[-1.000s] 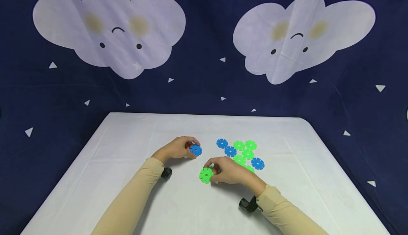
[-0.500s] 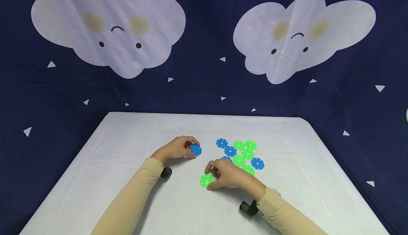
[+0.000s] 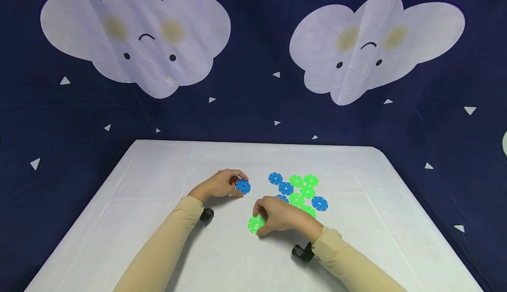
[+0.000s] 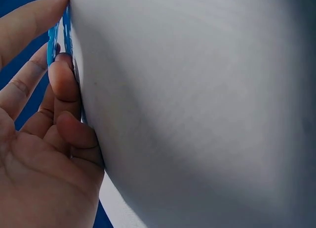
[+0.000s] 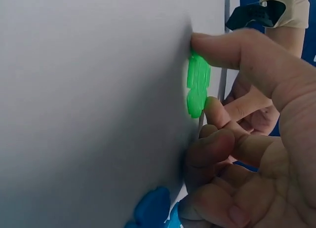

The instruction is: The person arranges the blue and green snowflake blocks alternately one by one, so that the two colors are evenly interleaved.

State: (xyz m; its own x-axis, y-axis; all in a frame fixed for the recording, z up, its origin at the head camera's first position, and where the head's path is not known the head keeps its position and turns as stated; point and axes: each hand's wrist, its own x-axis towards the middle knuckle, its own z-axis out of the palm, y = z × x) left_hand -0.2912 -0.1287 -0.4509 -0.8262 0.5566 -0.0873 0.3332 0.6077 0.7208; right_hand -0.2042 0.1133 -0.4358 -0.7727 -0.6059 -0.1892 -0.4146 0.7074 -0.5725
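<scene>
My left hand (image 3: pixel 222 183) pinches a blue notched plastic disc (image 3: pixel 243 187) between thumb and fingers, the disc tilted toward the head camera. Edge-on in the left wrist view, blue strips (image 4: pixel 67 28) show by the fingertips. Nearer the front, my right hand (image 3: pixel 283 214) has thumb and forefinger on opposite edges of a green notched disc (image 3: pixel 255 224), low at the tabletop. From the right wrist, this green disc (image 5: pixel 197 85) appears edge-on between thumb and forefinger, the other fingers curled below it.
Right of the hands lie loose discs on the white table (image 3: pixel 190 257), among them blue discs (image 3: pixel 320 203) and green discs (image 3: pixel 307 191). My right hand partly covers a few. Behind the table hangs a dark blue cloth (image 3: pixel 253 111) with printed clouds.
The green disc in my right hand has come down slightly toward the front and tipped flatter. My left hand and its blue disc have stayed in place.
</scene>
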